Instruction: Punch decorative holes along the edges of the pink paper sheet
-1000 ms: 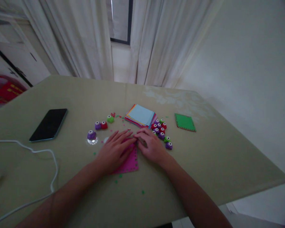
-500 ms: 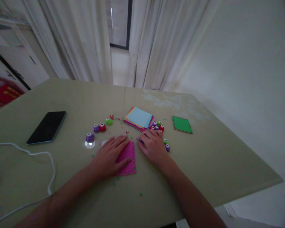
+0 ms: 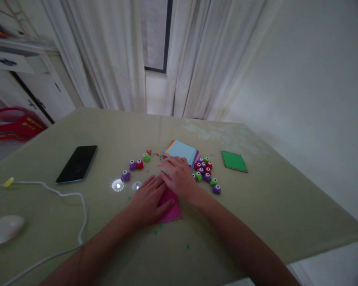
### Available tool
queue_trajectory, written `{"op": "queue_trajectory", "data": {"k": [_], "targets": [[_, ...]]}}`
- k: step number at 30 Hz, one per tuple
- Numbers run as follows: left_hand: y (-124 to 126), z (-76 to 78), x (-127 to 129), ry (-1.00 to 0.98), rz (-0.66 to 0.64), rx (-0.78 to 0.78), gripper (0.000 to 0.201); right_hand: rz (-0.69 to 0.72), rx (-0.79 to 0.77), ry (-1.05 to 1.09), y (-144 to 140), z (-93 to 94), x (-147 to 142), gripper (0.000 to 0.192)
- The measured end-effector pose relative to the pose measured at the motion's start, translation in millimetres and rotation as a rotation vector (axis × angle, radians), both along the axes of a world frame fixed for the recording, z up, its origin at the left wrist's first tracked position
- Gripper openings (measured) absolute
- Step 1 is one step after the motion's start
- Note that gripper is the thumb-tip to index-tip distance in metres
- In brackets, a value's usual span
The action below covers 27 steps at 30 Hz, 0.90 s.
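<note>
My left hand (image 3: pixel 147 200) lies flat on a pink square (image 3: pixel 170 206) with small dark marks along its edges, fingers stretched and slightly apart. Over the far edge of that square is my right hand (image 3: pixel 176 174), its fingers reaching left, close to the left fingertips. They look extended, and I see nothing held in them. The far part of the pink square is hidden beneath both hands. Right of the right hand sits a cluster of small one-eyed figures (image 3: pixel 203 166) in purple, red and green. More such figures (image 3: pixel 133 164) stand to the left.
Behind my hands is a stack of coloured paper squares (image 3: pixel 181 149). A green square (image 3: pixel 234 161) lies to the right. At left are a black-screened tablet (image 3: pixel 77 163), a white cable (image 3: pixel 83 214) and a white mouse (image 3: pixel 6 229). Tiny green and red scraps dot the table (image 3: pixel 274 206).
My right hand has moved left from beside the figures to over the pink square's far edge. The left hand stays on the square. The view has shifted, bringing the mouse further in.
</note>
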State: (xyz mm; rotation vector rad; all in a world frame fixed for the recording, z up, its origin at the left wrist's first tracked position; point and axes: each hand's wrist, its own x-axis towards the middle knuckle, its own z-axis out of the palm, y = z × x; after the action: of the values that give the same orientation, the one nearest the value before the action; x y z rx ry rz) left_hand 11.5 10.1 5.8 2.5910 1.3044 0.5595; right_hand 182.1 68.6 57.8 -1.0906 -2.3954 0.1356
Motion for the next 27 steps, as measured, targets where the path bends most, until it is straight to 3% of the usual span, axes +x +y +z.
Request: {"op": "queue_trajectory", "data": {"k": [5, 9, 12, 15, 18, 22, 24, 27], "targets": [[-1.2, -0.2, 1.1, 0.003, 0.017, -0.018, 0.056, 0.079, -0.099, -0.159, 38.2, 2.0, -72.2, 0.027], [0.9, -1.8, -4.2, -0.006, 0.016, -0.056, 0.066, -0.024, -0.156, -0.164, 43.7, -8.4, -92.8, 0.013], [5.5, -0.3, -12.9, 0.003, -0.031, -0.09, 0.062, -0.058, -0.163, -0.104, 39.4, -8.8, -76.4, 0.008], [7.9, 3.0, -18.4, 0.008, -0.064, -0.123, 0.065, -0.107, -0.156, 0.075, 32.4, -1.9, -40.6, 0.019], [4.0, 7.2, -14.7, -0.025, 0.021, -0.11, 0.074, -0.123, -0.14, 0.289, 18.0, 3.4, -0.8, 0.027], [-1.5, 13.4, -10.9, -0.015, 0.141, -0.099, 0.064, -0.09, -0.151, 0.284, -9.8, -4.9, 35.6, 0.037], [0.8, 16.4, -17.4, 0.006, 0.115, -0.153, 0.066, -0.088, -0.161, 0.266, -20.8, -14.5, 44.2, 0.042], [7.8, 19.4, -31.7, -0.006, -0.021, -0.233, 0.071, -0.065, -0.205, 0.207, -29.4, -27.3, 49.1, 0.044]]}}
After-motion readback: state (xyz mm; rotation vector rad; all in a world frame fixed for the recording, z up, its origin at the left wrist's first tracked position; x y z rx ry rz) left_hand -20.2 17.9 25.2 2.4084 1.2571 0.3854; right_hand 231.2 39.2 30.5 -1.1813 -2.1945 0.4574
